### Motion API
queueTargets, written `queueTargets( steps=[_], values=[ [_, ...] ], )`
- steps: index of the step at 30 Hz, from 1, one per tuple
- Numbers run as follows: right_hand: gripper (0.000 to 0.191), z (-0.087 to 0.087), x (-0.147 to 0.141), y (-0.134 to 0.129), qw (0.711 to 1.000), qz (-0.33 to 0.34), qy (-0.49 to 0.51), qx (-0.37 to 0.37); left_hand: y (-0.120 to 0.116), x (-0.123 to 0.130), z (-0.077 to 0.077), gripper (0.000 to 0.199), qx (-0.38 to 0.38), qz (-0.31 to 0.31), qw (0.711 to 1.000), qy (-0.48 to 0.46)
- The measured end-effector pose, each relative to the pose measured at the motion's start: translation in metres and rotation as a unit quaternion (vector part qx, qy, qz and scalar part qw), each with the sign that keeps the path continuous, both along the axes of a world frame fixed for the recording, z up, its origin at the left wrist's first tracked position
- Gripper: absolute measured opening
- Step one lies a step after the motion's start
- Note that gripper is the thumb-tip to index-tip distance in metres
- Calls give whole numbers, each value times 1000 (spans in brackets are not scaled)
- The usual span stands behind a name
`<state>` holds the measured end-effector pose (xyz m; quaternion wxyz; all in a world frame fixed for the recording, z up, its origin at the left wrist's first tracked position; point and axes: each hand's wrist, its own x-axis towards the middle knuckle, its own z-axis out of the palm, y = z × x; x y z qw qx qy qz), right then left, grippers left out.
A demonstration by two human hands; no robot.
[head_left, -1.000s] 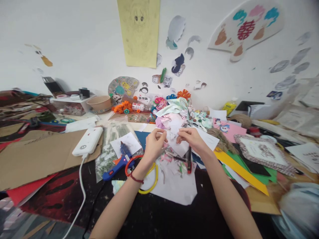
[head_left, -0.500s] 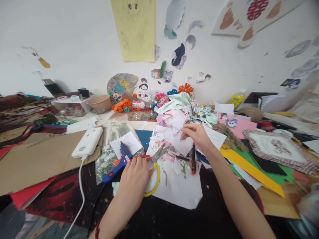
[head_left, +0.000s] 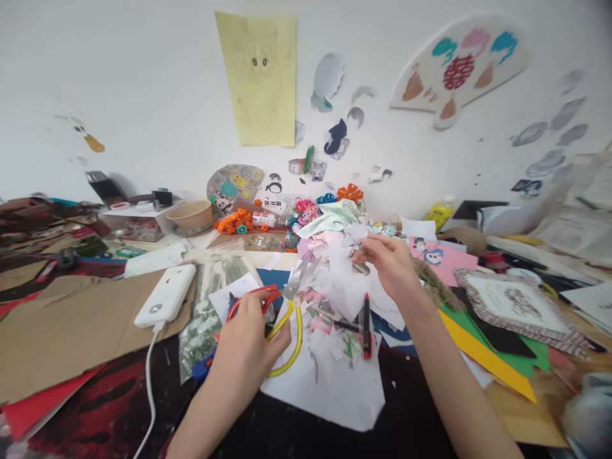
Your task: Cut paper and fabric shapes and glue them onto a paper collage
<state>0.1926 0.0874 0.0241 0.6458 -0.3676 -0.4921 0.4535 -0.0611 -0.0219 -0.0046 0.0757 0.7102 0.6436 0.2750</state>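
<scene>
My left hand [head_left: 255,335] is closed around the handles of a pair of scissors [head_left: 295,280], one handle red and one yellow, with the blades pointing up and away. Pinched between the fingers of my right hand [head_left: 382,258] is a small piece of white paper [head_left: 354,234], over the heap of scraps. White paper [head_left: 329,389] bearing many cut scraps lies between my hands. A black and red pen-like tool [head_left: 366,325] rests on it. The blue glue gun [head_left: 203,368] is mostly hidden behind my left hand.
A white power bank [head_left: 166,296] with a cable lies on cardboard [head_left: 86,319] at the left. Crafted flowers [head_left: 236,221], a bowl [head_left: 190,217] and a bottle [head_left: 270,220] stand along the wall. At the right are a framed piece [head_left: 519,306] and yellow strip [head_left: 488,354].
The scissors have been lifted in my left hand and their blades now point more upward. My right hand has shifted slightly right. The view has tilted up.
</scene>
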Motion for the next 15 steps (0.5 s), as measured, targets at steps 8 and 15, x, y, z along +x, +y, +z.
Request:
queueTargets(
  steps=[8,15],
  values=[
    [13,80,0,-11,990,-75,-37,116,89,15,46,42,110,-68,943,-308],
    [6,88,38,-10,948,-213,-146,185,120,13,102,60,104,-137,983,-69]
  ],
)
